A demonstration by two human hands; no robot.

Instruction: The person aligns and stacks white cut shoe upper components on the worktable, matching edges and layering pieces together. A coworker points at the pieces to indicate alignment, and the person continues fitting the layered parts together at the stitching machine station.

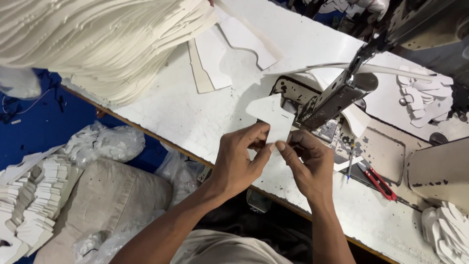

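Head view: your left hand (239, 156) and right hand (308, 161) both pinch the flat white cut fabric piece (271, 117) near the sewing machine (337, 95) on the table (185, 112); likely light, floppy, grip edges.

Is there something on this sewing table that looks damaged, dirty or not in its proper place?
Yes, slightly. The machine bed under the sewing head has chipped paint with dark spots. Red-handled snips lie loose at the table's near edge. The white piece in the left hand and right hand looks intact.

The white cut piece's (271, 116) lower edge hides behind fingers (258, 133); the stacked pile (97, 39) is cropped.
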